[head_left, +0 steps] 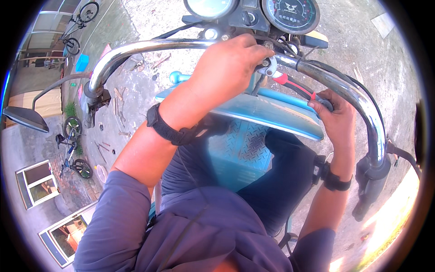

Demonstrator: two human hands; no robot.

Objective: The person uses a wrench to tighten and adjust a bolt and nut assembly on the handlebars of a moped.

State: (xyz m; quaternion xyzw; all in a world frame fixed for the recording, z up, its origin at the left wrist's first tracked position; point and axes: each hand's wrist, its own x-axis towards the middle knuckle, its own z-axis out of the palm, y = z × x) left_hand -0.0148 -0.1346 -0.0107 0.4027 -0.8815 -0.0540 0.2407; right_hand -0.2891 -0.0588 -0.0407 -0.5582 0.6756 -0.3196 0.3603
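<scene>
My right hand (335, 113) is closed round the end of the red and black handle of an adjustable wrench (297, 85). The metal head of this wrench sits at a bolt by the middle of a chrome handlebar (167, 44). Over the bar's centre, my left hand (231, 65) is closed, its fingertips pressed together beside the wrench head and bolt. What those fingertips pinch is hidden. Just beyond are two round gauges, a left one (210, 7) and a right one (290, 13), with an ignition switch (248, 19) between them.
A blue front panel (267, 113) lies below the bar, above a blue ridged footboard (247, 140) between my legs. The bar carries a mirror (26, 119) at left and a dark grip (371, 181) at right. Bicycles, one of them blue (70, 154), stand on the ground at left.
</scene>
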